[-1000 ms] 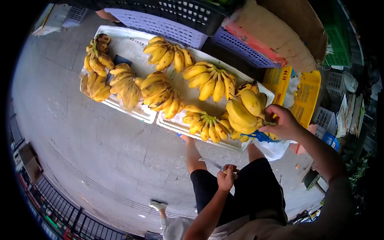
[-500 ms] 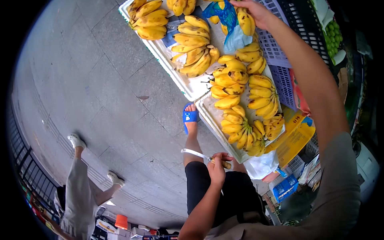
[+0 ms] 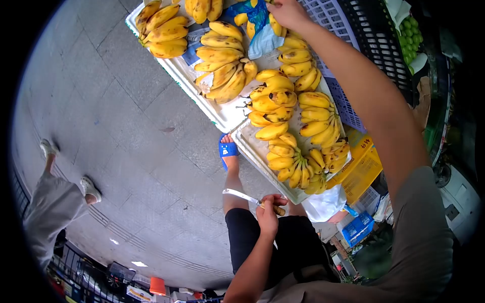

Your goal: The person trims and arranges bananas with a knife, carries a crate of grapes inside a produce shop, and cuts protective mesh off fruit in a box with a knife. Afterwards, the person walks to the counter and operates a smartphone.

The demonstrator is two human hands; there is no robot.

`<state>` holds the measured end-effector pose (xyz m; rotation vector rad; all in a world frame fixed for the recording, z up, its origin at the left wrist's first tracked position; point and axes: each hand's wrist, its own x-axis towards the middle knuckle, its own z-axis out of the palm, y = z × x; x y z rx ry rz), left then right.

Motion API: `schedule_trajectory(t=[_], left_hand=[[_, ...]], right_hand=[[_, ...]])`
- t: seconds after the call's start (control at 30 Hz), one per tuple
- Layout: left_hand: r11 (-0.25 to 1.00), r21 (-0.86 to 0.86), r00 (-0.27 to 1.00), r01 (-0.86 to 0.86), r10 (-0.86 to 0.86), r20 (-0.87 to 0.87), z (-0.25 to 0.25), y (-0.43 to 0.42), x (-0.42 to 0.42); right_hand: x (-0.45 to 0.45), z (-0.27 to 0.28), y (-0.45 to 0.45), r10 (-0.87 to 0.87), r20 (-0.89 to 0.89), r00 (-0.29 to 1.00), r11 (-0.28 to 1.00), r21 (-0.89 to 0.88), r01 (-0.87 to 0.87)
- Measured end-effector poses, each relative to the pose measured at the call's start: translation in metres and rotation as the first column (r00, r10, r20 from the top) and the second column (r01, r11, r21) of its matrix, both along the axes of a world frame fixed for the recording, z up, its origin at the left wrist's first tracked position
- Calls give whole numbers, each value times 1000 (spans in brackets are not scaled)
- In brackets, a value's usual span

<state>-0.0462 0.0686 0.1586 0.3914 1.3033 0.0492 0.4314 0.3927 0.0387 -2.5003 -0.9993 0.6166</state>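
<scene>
My left hand [image 3: 268,217] is closed around the wooden handle of a knife [image 3: 241,195] in front of my dark shorts. Its thin, slightly curved blade points left. At the top edge, my right hand [image 3: 288,14] is closed at the upper end of a bunch of bananas [image 3: 274,25]; its fingertips are partly cut off by the frame. A blue plastic bag [image 3: 260,17] and a pale blue wrap [image 3: 265,41] lie against this bunch. More banana bunches [image 3: 222,60] rest in a white foam tray [image 3: 217,113] and a second foam tray [image 3: 252,146].
Purple [image 3: 328,20] and black [image 3: 374,40] plastic crates stand right of the trays, with green fruit [image 3: 410,38] beyond. A yellow carton [image 3: 358,159] and a white plastic bag [image 3: 323,204] are near my legs. A person in pale trousers [image 3: 53,207] is on the pavement at left.
The view has shifted, so the trays appear farther left. The passer-by has moved toward the left edge. My left hand still holds the knife, and my right hand stays at the bananas.
</scene>
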Motion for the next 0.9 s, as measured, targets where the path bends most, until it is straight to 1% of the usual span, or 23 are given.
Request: schedule_trajectory(t=[0.03, 0.1, 0.13, 0.17, 0.2, 0.23, 0.27, 0.3, 0.33, 0.37, 0.43, 0.47, 0.5, 0.53, 0.57, 0.6, 0.63, 0.67, 0.7, 0.77, 0.83, 0.9], left_hand=[[1000, 4, 1000, 10, -10, 3, 0, -3, 0], [999, 39, 1000, 22, -21, -5, 0, -10, 2], [997, 69, 1000, 21, -19, -25, 0, -13, 3], [997, 73, 999, 29, -27, -27, 0, -15, 3], [997, 59, 998, 48, -46, -38, 0, -16, 1], [997, 43, 996, 67, -64, -53, 2, -19, 0], [996, 41, 995, 77, -74, -62, 1, -23, -1], [997, 48, 995, 65, -61, -79, 0, -29, -2], [997, 58, 995, 54, -49, -91, 1, -35, -2], [996, 60, 994, 66, -60, -87, 0, -40, -1], [993, 84, 991, 77, -67, -118, -2, -50, -2], [992, 90, 991, 86, -76, -112, -2, -53, -2], [988, 108, 987, 111, -96, -130, -1, -56, -3], [982, 126, 982, 140, -121, -147, 0, -59, -4], [978, 130, 980, 161, -143, -138, 0, -64, -5], [973, 143, 976, 180, -159, -146, -1, -70, -7], [967, 156, 972, 201, -177, -154, -2, -76, -8], [957, 165, 965, 240, -216, -151, -1, -82, -9], [947, 165, 956, 276, -254, -146, -1, -90, -10], [918, 214, 940, 335, -309, -145, -3, -107, -12], [874, 227, 902, 430, -408, -141, -4, -124, -11], [810, 244, 846, 533, -510, -157, -6, -142, -8]], right_hand=[[-14, -13, 3, 26, 318, 948, 999, 35, -39], [-49, 36, 4, 71, 154, 986, 976, -213, -37], [-72, 42, -5, 103, 327, 939, 985, -163, -51], [-88, 37, -13, 122, 489, 864, 990, -118, -73], [-94, 21, -16, 59, 666, 743, 982, 95, -164], [-92, 8, -26, 53, 659, 750, 983, 96, -155], [-96, 10, -36, 113, 701, 704, 935, 165, -314], [-102, 16, -48, 160, 747, 646, 858, 218, -465], [-117, 21, -59, 221, 595, 772, 880, 220, -421], [-131, 30, -78, 304, 447, 841, 892, 177, -417], [-146, 56, -127, 297, 308, 904, 837, 371, -401], [-149, 78, -156, 297, 199, 934, 847, 397, -354], [-150, 94, -184, 250, 166, 954, 822, 485, -300], [-149, 119, -217, 196, 53, 979, 846, 496, -197], [-147, 129, -252, 106, 2, 994, 867, 489, -93], [-141, 140, -290, 49, 3, 999, 880, 473, -45], [-132, 144, -326, -1, 166, 986, 868, 490, -82], [-127, 151, -365, -130, 163, 978, 909, 413, 52], [-113, 151, -402, -179, 452, 874, 940, 340, 17], [-89, 137, -475, -386, 376, 843, 912, 293, 287], [-64, 118, -533, -561, 361, 745, 826, 307, 473], [-45, 85, -586, -632, 287, 720, 773, 297, 560]])
